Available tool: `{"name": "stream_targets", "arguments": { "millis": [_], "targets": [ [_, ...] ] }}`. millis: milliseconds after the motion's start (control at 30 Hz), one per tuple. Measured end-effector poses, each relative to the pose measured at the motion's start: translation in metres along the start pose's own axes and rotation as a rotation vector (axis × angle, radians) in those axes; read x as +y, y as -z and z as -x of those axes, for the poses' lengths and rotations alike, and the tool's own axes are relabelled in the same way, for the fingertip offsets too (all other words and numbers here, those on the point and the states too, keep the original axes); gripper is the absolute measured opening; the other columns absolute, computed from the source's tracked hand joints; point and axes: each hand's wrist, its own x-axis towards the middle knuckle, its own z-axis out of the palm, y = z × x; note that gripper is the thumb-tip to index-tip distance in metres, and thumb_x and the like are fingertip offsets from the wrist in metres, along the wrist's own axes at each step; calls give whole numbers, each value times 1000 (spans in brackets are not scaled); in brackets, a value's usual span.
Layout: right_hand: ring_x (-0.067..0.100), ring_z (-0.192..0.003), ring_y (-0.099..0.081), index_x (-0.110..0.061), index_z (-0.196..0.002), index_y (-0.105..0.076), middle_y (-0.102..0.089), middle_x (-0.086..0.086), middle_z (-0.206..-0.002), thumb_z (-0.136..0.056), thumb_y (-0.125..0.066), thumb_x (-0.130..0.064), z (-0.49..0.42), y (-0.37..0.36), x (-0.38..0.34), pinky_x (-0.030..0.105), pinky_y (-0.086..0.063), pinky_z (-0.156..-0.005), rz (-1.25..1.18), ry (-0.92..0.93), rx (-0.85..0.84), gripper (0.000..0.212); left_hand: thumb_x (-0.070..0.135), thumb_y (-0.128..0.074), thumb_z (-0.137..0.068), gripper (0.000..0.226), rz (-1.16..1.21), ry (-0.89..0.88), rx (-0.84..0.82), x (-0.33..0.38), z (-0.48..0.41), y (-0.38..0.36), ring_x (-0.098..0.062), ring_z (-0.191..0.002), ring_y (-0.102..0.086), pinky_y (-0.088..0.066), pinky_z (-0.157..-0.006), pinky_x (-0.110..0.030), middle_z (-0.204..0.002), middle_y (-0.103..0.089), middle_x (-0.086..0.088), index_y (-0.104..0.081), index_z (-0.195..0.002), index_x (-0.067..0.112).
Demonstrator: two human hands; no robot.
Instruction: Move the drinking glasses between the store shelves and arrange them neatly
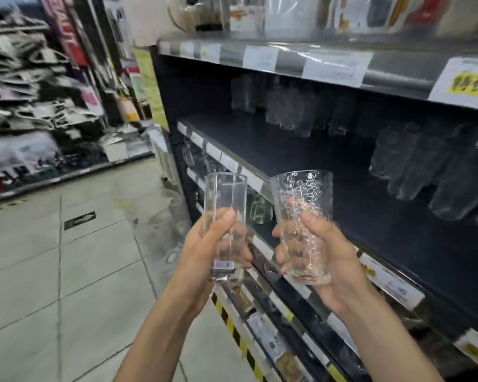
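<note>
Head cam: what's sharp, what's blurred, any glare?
Head view: smooth glass in left hand and textured glass in right hand fairly sharp; far aisle display smeared by motion blur; shelved glasses dim and soft; glare on upper label strip; wide-angle tilts the shelves.

Left hand (204, 252) grips tall plain glass (225, 227) near its base, thumb across front; barcode sticker low on glass. Right hand (329, 252) grips textured glass (302, 224), fingers wrapped round lower half. Both glasses upright, side by side, apart, held in front of dark shelf (384, 216). Blurred glasses (425, 166) stand far right on shelf, more (287, 106) further back. Price labels (337, 68) along shelf edge above. Tiled floor (66, 257) at left.
</note>
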Motion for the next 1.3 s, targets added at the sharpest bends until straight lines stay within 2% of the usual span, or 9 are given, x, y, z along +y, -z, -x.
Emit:
{"name": "stream_targets", "arguments": {
  "millis": [133, 233, 300, 400, 567, 867, 1100, 1167, 1300],
  "targets": [
    [25, -58, -62, -3, -129, -52, -71, 14, -95, -41, -91, -59, -28, -30, 15, 33, -53, -48, 35, -50, -37, 112, 38, -76, -76, 57, -13, -21, 52, 16, -10, 33, -23, -56, -63, -54, -51, -33, -83, -69, -8, -56, -117, 4],
    [27, -59, -62, -8, -139, -46, -70, 14, -105, -43, -92, -58, -54, -51, 25, 33, -54, -51, 28, -60, -29, 117, 40, -66, -79, 58, -34, -31, 62, 24, -26, 60, -25, -58, -64, -54, -52, -34, -85, -70, -9, -55, -122, 2],
    [26, -57, -60, -5, -141, -43, -71, 13, -98, -50, -90, -53, -71, -64, 29, 33, -54, -49, 17, -50, -40, 114, 41, -66, -76, 60, -32, -30, 58, 30, -37, 76, -24, -59, -64, -55, -52, -34, -85, -71, -7, -56, -123, 5],
    [22, -52, -59, 2, -133, -47, -68, 8, -80, -63, -81, -47, -104, -86, 37, 31, -54, -48, 24, -35, -59, 92, 43, -67, -74, 63, -34, -20, 37, 39, -64, 105, -23, -58, -64, -56, -52, -33, -85, -70, -7, -56, -124, 6],
    [22, -53, -60, 4, -130, -50, -68, 10, -79, -54, -87, -57, -168, -122, 53, 31, -54, -50, 56, -4, -30, 104, 51, -71, -73, 79, -7, 18, 6, 56, -125, 157, -26, -57, -63, -54, -51, -31, -78, -65, -18, -52, -122, -7],
    [23, -55, -61, 4, -130, -52, -70, 7, -77, -47, -87, -64, -259, -162, 80, 32, -54, -51, 45, 65, 154, 113, 55, -71, -68, 71, -29, 93, -102, 77, -236, 226, -25, -61, -64, -54, -53, -34, -87, -70, -10, -58, -117, 6],
    [24, -58, -61, -7, -121, -61, -71, 9, -86, -58, -85, -58, -307, -152, 76, 35, -55, -52, 64, 128, 291, 85, 55, -68, -72, 59, -41, 169, -231, 72, -309, 224, -26, -62, -64, -53, -55, -34, -85, -70, -10, -62, -110, 11],
    [26, -60, -63, -9, -122, -59, -71, 13, -92, -55, -86, -60, -323, -144, 75, 35, -55, -53, 50, 143, 339, 89, 55, -67, -73, 58, -52, 166, -261, 70, -332, 219, -25, -63, -65, -53, -55, -35, -88, -70, -10, -61, -112, 12],
    [24, -58, -60, 0, -129, -52, -70, 9, -81, -56, -84, -56, -354, -127, 72, 33, -54, -50, 39, 196, 422, 98, 57, -69, -70, 59, -77, 150, -336, 68, -380, 207, -25, -63, -65, -55, -61, -39, -87, -70, -9, -62, -111, 15]
  ]
}}
